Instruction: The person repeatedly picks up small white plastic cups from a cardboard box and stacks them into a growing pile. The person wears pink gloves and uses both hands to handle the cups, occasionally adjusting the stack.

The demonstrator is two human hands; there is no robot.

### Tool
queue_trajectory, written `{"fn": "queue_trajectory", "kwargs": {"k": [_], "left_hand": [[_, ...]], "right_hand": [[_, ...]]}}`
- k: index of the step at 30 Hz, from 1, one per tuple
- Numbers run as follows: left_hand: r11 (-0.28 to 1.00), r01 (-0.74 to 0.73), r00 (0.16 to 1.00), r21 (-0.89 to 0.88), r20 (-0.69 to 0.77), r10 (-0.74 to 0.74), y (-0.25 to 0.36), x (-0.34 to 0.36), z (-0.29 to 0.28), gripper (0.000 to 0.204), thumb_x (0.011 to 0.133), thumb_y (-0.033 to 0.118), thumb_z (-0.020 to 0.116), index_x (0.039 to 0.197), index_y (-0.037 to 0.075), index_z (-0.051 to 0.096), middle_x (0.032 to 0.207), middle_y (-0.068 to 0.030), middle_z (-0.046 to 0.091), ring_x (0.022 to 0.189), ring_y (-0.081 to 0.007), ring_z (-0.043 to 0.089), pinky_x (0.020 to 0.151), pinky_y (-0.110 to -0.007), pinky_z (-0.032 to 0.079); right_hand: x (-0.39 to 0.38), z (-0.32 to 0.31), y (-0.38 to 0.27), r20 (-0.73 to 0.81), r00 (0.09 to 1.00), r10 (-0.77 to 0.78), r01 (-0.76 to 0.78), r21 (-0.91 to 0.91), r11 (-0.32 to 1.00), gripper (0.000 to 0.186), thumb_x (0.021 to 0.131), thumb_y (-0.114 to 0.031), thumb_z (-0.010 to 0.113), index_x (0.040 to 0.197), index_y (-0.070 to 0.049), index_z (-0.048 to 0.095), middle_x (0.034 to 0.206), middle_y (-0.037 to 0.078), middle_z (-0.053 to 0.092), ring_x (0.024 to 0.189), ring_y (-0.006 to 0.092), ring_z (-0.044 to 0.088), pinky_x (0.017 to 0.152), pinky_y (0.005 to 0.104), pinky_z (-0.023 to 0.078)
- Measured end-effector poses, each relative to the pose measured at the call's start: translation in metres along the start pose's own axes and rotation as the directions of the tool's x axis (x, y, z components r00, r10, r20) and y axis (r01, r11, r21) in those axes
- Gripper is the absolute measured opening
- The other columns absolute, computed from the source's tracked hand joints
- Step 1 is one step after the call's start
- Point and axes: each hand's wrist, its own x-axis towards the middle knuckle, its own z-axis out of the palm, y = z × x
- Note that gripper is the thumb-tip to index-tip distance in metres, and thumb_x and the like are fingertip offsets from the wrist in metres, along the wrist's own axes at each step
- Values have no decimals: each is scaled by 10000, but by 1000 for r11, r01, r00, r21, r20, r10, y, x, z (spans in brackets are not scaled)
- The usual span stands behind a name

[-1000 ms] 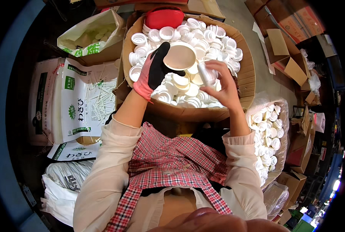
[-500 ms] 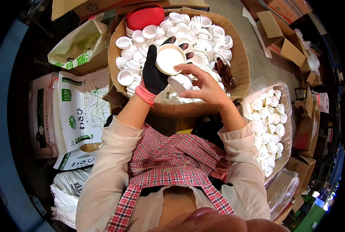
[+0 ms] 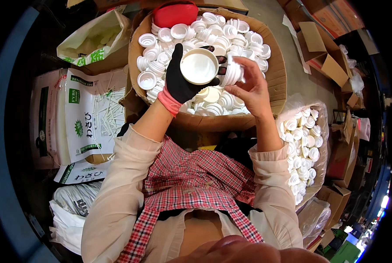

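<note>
The left hand (image 3: 181, 81), in a black glove with a pink cuff, cradles a round lid (image 3: 199, 65). The lid is cream at the rim and lies with its hollow face up, toward the head. The thumb stands along the lid's left side; the other fingers are spread behind it, their tips showing past the right rim. The bare right hand (image 3: 254, 87) pinches a white ridged piece (image 3: 232, 73) between thumb and fingers, just beside the left fingertips. From where I stand, I cannot tell whether that piece is one cap or a short stack.

Both hands work above an open carton (image 3: 275, 74), the lid and the ridged piece being over its middle, somewhat toward the near edge. The carton is filled with loose white caps (image 3: 146, 80), some nested in rows. A red pouch (image 3: 175, 15) rests at the carton's far left corner.

Beyond the carton's left edge are a white bag with green print (image 3: 93, 46) and, nearer the person, an open sack carrying thin white sticks (image 3: 109, 115). Beside the carton's near right corner, a plastic-lined box (image 3: 319, 168) holds further white caps. The person wears a red checked apron (image 3: 196, 173).
</note>
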Motion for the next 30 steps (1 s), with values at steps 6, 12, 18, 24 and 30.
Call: {"fn": "queue_trajectory", "kwargs": {"k": [6, 12, 18, 24, 30], "left_hand": [[745, -57, 975, 665, -123, 184, -11, 1, 0, 595, 1015, 457, 320, 1402, 7, 369, 1339, -166, 505, 1189, -277, 533, 997, -391, 443], [594, 10, 980, 805, -126, 155, -17, -1, 15, 625, 1022, 479, 272, 1429, 10, 338, 1368, -114, 472, 1234, -220, 495, 1048, -354, 404], [670, -45, 987, 741, -71, 145, -19, 0, 6, 611, 1022, 477, 284, 1411, 12, 362, 1348, -108, 488, 1224, -213, 505, 1042, -351, 414], [703, 39, 979, 710, -169, 115, -19, 1, 6, 649, 1004, 522, 297, 1408, 19, 369, 1347, -117, 488, 1240, -235, 499, 1055, -371, 408], [856, -40, 979, 516, -152, 138, -22, -3, -2, 487, 962, 294, 518, 1362, 30, 428, 1245, -79, 548, 1109, -178, 564, 921, -303, 475]], "right_hand": [[-4, 19, -22, 7, 968, -250, 216, -524, 824, 644, 696, -40, 796, 1283, -76, 534, 1238, 91, 530, 1078, 214, 557, 781, 299, 514], [-4, 30, -15, 119, 939, -321, 308, -703, 641, 636, 680, -80, 811, 1264, -60, 560, 1174, 130, 525, 1020, 280, 551, 800, 346, 501], [-4, 29, -13, 172, 931, -321, 339, -733, 590, 651, 661, -16, 785, 1271, -95, 570, 1215, 129, 510, 1082, 305, 513, 843, 365, 485], [-4, 29, -14, 187, 935, -302, 334, -749, 572, 669, 643, 16, 774, 1269, -113, 577, 1231, 123, 508, 1086, 306, 506, 835, 365, 484], [-4, 30, -14, 171, 940, -296, 322, -736, 596, 668, 643, 13, 775, 1269, -111, 576, 1222, 121, 511, 1080, 304, 500, 833, 359, 479]]}}
